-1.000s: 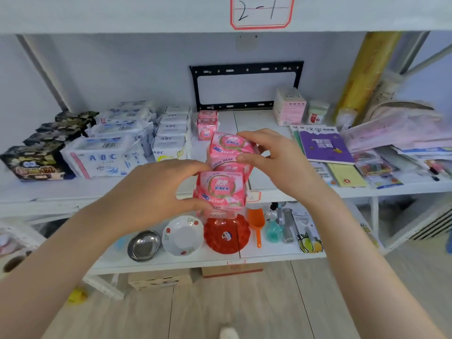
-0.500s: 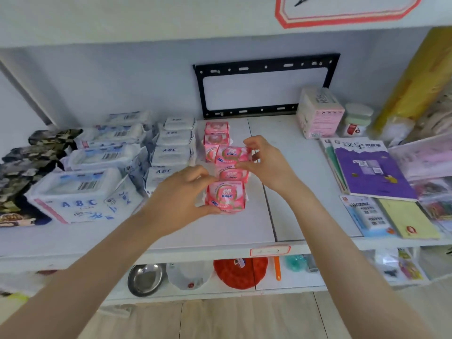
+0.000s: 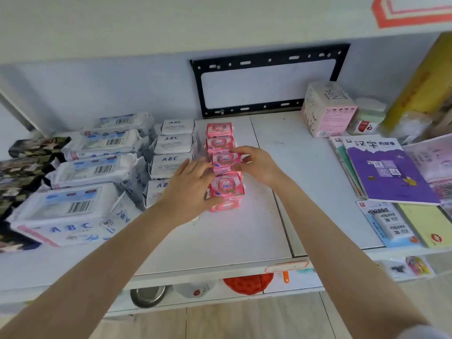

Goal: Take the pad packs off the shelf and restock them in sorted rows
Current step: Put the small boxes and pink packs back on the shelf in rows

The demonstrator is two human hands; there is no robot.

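Several pink pad packs (image 3: 226,189) stand in one row running front to back on the white shelf (image 3: 244,236). My left hand (image 3: 188,189) presses against the left side of the front packs. My right hand (image 3: 256,165) grips the right side of the middle pack (image 3: 226,159). Two more pink packs (image 3: 219,129) stand behind, untouched. Left of this row stands a row of small white ABC packs (image 3: 171,159), then a row of larger white ABC packs (image 3: 71,211), then dark camouflage-print packs (image 3: 19,172) at the far left.
A black metal bracket (image 3: 269,81) leans on the back wall. A pink box (image 3: 327,111) and a small jar (image 3: 367,118) stand at the back right. Books (image 3: 386,172) and stationery lie on the right. Bowls and a red dish (image 3: 247,283) sit on the lower shelf.
Both hands carried the pink packs from in front of the shelf onto it and set them down in line behind the two packs at the back. The camera moved closer.
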